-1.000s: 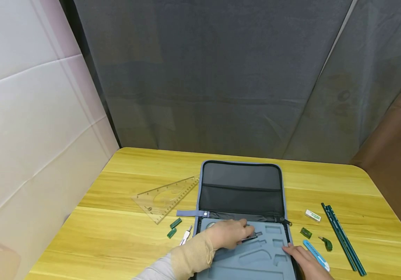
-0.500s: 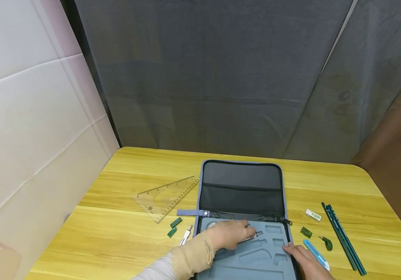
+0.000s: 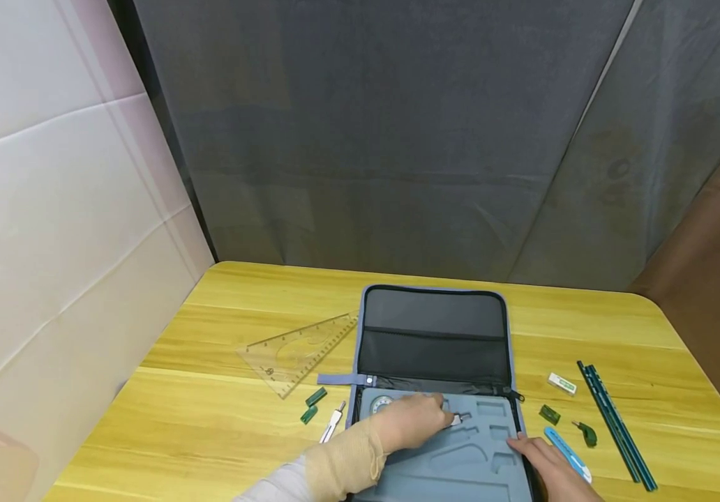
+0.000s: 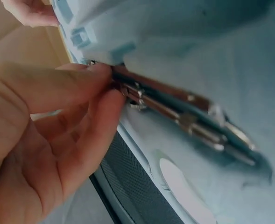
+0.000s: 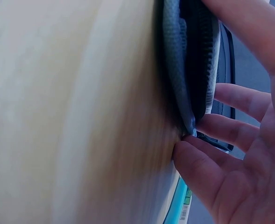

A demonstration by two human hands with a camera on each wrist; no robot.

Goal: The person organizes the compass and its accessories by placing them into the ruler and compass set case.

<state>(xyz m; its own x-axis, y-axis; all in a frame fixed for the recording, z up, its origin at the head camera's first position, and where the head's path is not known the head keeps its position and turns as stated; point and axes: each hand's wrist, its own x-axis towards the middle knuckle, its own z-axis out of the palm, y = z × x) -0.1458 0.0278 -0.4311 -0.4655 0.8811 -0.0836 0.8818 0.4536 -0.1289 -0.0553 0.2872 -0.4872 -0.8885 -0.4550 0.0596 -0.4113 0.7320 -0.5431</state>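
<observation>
The left hand (image 3: 411, 420) pinches a metal compass (image 4: 184, 109) between thumb and fingers, its grip clenched on the hinge end while the legs lie in a moulded slot of the grey foam tray in the open case (image 3: 435, 328). The right hand (image 3: 548, 468) rests with relaxed fingers on the case's edge at about 4 o'clock, grasping nothing. On the counter (image 3: 234, 418), a clear set square (image 3: 294, 354) lies at 10 o'clock, and dark green pencils (image 3: 614, 422) at 3 o'clock.
</observation>
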